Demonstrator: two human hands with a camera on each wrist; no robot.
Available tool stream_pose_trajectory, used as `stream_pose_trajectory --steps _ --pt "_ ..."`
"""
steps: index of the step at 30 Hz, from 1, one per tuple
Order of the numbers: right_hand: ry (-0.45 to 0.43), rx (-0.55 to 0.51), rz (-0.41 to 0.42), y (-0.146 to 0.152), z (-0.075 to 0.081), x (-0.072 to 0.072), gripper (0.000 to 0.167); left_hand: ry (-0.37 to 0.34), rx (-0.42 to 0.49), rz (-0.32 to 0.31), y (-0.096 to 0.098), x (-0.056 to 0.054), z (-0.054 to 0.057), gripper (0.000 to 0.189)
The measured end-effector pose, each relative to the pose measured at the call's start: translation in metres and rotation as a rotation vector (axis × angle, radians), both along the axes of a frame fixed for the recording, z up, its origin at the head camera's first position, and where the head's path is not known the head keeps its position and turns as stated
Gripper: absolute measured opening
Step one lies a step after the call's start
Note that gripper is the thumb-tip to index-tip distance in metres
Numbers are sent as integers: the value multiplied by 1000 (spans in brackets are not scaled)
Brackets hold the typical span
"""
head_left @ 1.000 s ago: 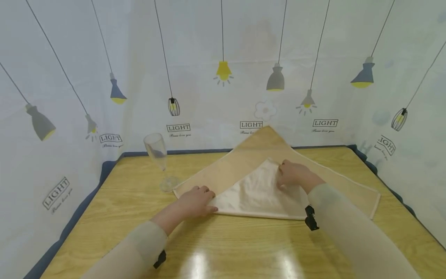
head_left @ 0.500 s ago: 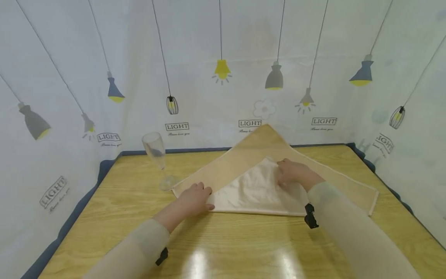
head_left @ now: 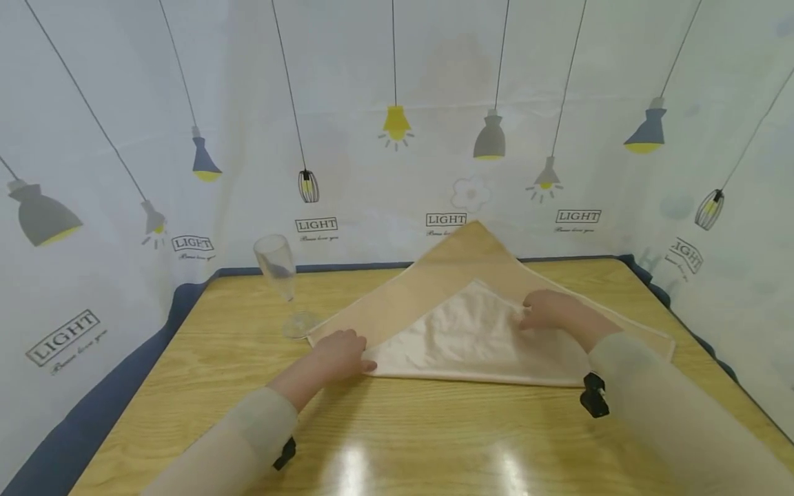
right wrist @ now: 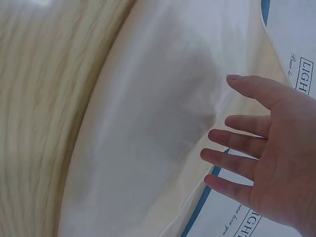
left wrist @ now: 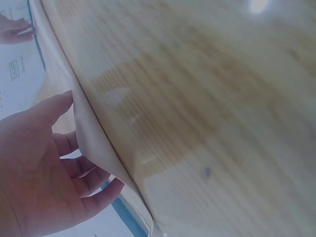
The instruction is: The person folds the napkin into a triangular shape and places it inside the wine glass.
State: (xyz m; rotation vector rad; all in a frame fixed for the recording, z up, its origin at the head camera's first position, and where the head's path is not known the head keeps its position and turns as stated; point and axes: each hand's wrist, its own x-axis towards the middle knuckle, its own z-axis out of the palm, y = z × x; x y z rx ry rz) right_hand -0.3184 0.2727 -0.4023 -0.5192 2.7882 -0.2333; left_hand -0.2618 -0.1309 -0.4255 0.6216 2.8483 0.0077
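Note:
A cream satin cloth napkin (head_left: 446,337) lies folded on the table, its shiny upper layer forming a smaller triangle over the duller layer (head_left: 471,251) behind. My left hand (head_left: 338,355) rests at the near left end of the fold; in the left wrist view its loosely bent fingers touch the cloth (left wrist: 94,131) and the thumb lies by the edge. Over the right part of the satin layer is my right hand (head_left: 555,313). The right wrist view shows that hand (right wrist: 281,153) with spread, fairly straight fingers and nothing gripped. Whether its fingertips touch the cloth I cannot tell.
A clear stemmed glass (head_left: 276,265) stands on the wooden table (head_left: 422,441), close to the napkin's left corner. Behind and at both sides hangs a white curtain (head_left: 353,89) printed with lamps. Dark blue fabric (head_left: 143,344) borders the table.
My right hand has moved right across the satin layer, away from its top corner. The left hand has shifted slightly left along the near fold. The glass stays in place.

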Motion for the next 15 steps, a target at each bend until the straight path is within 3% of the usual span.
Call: stream_pose_trajectory --steps 6,11,15 --pt "-41 32 -15 9 7 8 62 35 5 -15 -6 -2 1 30" --pt "-74 50 -19 19 8 19 32 23 11 -28 -8 -2 1 24" --pt "-58 87 -4 31 8 27 27 49 10 -48 -12 -3 -3 20"
